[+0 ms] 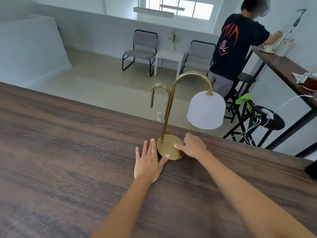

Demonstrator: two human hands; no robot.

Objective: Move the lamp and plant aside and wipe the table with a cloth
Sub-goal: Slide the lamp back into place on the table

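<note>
A brass lamp with two hooked arms and a white bell shade stands on the dark wooden table, near its far edge. My left hand lies flat on the table with fingers spread, its thumb touching the near rim of the round base. My right hand rests against the base's right side, thumb on top of the disc and fingers curled behind it. No plant or cloth shows on this table.
A dark object pokes in at the table's right edge. Beyond the far edge are stools with cables, a second wooden counter where another person stands, two chairs and a small white table with a vase.
</note>
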